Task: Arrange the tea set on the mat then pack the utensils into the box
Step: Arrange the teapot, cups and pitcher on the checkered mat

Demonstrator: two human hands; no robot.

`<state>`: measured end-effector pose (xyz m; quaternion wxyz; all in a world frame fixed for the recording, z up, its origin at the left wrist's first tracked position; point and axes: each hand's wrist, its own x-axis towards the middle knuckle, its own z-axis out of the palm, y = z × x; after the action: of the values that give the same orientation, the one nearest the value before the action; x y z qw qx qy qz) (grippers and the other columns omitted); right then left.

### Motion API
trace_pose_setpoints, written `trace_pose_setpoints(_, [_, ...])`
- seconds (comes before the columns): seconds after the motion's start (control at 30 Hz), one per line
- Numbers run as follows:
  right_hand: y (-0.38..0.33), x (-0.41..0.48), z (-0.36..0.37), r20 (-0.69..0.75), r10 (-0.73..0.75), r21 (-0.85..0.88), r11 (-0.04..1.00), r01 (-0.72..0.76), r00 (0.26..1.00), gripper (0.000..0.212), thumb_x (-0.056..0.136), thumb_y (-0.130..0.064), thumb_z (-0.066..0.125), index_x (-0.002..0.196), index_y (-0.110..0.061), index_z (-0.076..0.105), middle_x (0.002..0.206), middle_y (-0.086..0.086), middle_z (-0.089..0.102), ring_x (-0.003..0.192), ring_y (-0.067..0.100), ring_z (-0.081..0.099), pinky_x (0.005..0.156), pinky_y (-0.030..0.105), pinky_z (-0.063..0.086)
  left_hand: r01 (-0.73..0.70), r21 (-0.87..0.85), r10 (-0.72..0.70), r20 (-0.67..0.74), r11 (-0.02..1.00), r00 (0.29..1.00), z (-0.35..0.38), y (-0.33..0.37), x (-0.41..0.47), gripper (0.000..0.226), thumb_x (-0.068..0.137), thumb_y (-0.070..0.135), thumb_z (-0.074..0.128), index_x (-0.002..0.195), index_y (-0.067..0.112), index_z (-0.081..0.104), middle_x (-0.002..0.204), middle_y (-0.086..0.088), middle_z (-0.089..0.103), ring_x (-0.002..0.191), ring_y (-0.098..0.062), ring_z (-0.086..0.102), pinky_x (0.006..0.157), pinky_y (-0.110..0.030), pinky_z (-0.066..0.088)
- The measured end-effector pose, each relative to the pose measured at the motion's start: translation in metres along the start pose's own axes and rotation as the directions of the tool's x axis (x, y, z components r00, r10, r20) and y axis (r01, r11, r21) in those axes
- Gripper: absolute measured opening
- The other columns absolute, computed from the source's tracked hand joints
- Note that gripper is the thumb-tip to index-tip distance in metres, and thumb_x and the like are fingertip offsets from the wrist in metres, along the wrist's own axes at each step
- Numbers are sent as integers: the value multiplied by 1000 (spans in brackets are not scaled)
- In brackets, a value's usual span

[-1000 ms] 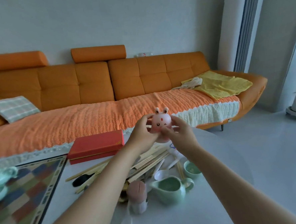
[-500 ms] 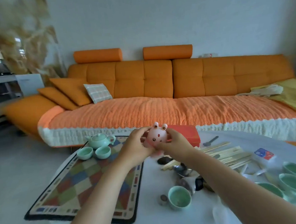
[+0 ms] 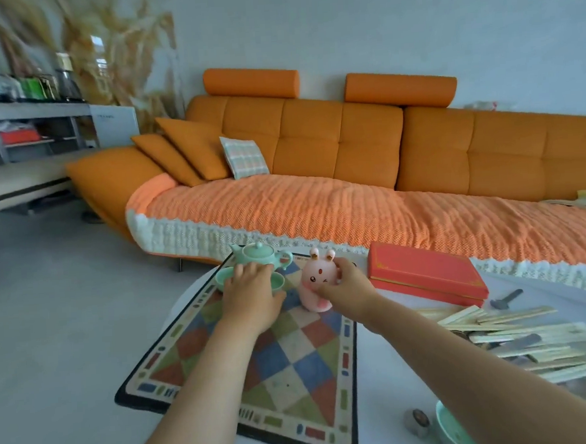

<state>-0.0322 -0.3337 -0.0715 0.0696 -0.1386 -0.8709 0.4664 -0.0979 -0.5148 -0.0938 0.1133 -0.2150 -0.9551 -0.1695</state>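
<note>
Head view, right hand (image 3: 348,283): fingers were curled round the right side of the pink rabbit figure (image 3: 314,285), thumb at its front; the grip was clamped on it
Pink rabbit figure: was held upright near the far right corner of the mat (image 3: 294,376); whether its base was touching the mat could not be told
Left hand (image 3: 251,294): was laid palm down over the green cups (image 3: 278,281) by the mat's far edge; fingers were straight and slightly apart; nothing was gripped
Teapot (image 3: 255,253): was stood at the mat's far left corner, just beyond the left fingertips
Red box (image 3: 425,272): was lying closed on the table (image 3: 381,405), just off the mat's right edge
Chopsticks (image 3: 532,337): were heaped toward the table's right edge; not yet packed
Step judged: the figure was being set down beside the tea set
Done well: the base should be lowered flat before the fingers are loosened; a gap should be kept from the teapot's handle and the nearer cup; the cups could be steadied by the left hand
</note>
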Motion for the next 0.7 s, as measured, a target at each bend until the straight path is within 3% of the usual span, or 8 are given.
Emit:
trace_pose_setpoints(0.13, [6,3,6,-41,-23,50,998,25,999,77,77,-26,81,141,-23,37,114,-3,56,100,16,62,82,35,58,-25,81,24,6,996,1000,7,0,9,66,93,58,50,147,24,36,147,-2,44,137,-27,33,109,-43,28])
trace_pose_setpoints(0.27, [12,7,12,-47,-26,29,999,27,999,63,74,-30,84,122,-27,43,101,-10,57,89,8,61,74,28,56,-31,155,32,-4,987,999,11,-4,16,59,94,56,50,142,24,41,143,-2,48,134,-27,37,111,-43,25])
trace_pose_setpoints(0.33, [13,17,12,-72,-25,23,999,27,997,62,75,-30,83,122,-25,44,100,-9,57,87,6,59,68,23,50,-34,163,37,-17,986,999,12,-5,17,53,94,54,50,138,25,45,138,-2,51,132,-27,39,112,-44,22])
trace_pose_setpoints(0.47, [12,40,12,-124,-12,16,1000,14,992,67,76,-31,83,128,-21,43,107,-3,61,90,13,61,70,27,48,-45,100,45,-3,994,999,13,-4,16,51,94,51,49,140,28,43,136,-1,50,130,-26,39,109,-43,22])
trace_pose_setpoints(0.63, [7,60,15,-116,-3,49,999,9,993,58,78,-30,82,120,-23,43,97,-9,58,81,3,56,59,18,43,-48,-21,49,18,999,999,14,-6,17,57,91,51,54,143,28,42,138,1,47,131,-23,38,109,-42,23])
trace_pose_setpoints(0.7, [7,66,18,-119,11,48,999,-5,993,58,77,-33,82,120,-21,44,98,-6,59,84,8,59,61,22,47,-52,-74,55,35,996,998,14,-7,19,58,91,49,57,142,27,42,137,1,49,129,-25,40,107,-41,27])
